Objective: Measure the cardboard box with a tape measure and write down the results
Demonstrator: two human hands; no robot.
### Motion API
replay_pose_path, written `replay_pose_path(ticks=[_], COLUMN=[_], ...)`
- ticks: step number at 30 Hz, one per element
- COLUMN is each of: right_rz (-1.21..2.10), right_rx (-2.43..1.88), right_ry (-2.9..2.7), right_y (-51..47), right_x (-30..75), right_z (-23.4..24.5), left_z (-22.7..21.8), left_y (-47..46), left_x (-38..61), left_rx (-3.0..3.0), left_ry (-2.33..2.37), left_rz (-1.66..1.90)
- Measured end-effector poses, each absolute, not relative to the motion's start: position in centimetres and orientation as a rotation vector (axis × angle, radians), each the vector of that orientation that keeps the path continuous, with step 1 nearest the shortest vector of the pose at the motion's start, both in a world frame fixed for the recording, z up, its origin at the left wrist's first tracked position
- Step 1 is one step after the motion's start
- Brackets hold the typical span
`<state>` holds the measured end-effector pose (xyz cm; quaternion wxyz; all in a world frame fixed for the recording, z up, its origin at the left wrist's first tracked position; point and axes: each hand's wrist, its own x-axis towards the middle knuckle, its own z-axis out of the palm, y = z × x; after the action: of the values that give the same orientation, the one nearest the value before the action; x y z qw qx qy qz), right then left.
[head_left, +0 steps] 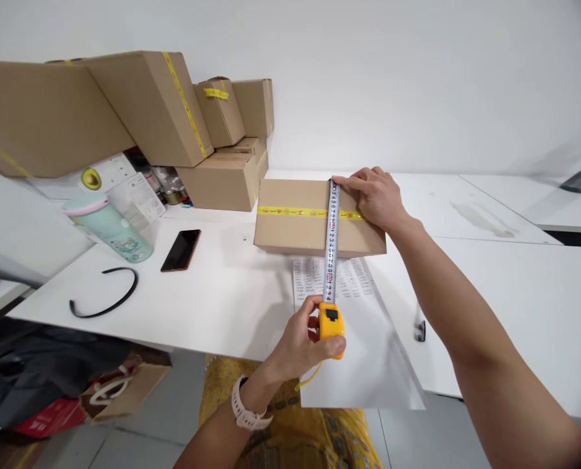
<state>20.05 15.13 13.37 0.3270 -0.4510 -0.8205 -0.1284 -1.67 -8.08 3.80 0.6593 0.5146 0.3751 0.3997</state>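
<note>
My left hand [305, 339] is closed around the yellow case of a tape measure [330, 329], in front of the desk edge. Its metal blade [330, 247] is drawn out across the top of a cardboard box [290, 231], over a strip of yellow tape [290, 212]. At the box's far edge, my right hand [381, 195] holds the blade's end with its forefinger, the other fingers bent over the box top. A printed sheet of paper [359, 352] lies partly beneath the box and hangs over the desk's front edge.
Several cardboard boxes [144, 104] are stacked at the left against the wall. Before them are a mint-green tumbler [109, 225], a phone [181, 250] and a black headband-like loop [124, 299]. A pen-like item [420, 329] lies right of the paper on the white desk [505, 306].
</note>
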Motion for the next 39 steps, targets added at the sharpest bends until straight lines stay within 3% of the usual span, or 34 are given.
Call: replay_pose_path(ticks=[9, 17, 26, 29, 33, 39], right_rz=[-0.343, -0.426, -0.470, -0.385, -0.206, 0.522], right_rx=[-1.210, -1.364, -1.360, -1.396, -1.422, -1.210], right_ry=[-2.140, -2.052, -1.958, -1.971, -1.919, -1.401], right_y=[14.6, 12.3, 5.8, 4.9, 5.9, 4.3], right_x=[19.7, 19.4, 20.5, 20.9, 21.1, 21.3], right_z=[13.6, 13.0, 5.4, 3.2, 4.3, 9.7], left_z=[3.5, 0.5, -0.3, -0.4, -0.2, 0.5], left_y=[-8.0, -11.2, -11.5, -11.4, -11.3, -11.4], left_x=[-1.8, -2.6, -3.8, -4.1, -4.2, -4.2], left_rx=[1.159, 1.138, 1.259, 1.309, 1.334, 1.451], left_ry=[0.836, 0.749, 0.775, 0.792, 0.839, 0.848], left_rz=[0.914, 0.926, 0.755, 0.738, 0.694, 0.644])
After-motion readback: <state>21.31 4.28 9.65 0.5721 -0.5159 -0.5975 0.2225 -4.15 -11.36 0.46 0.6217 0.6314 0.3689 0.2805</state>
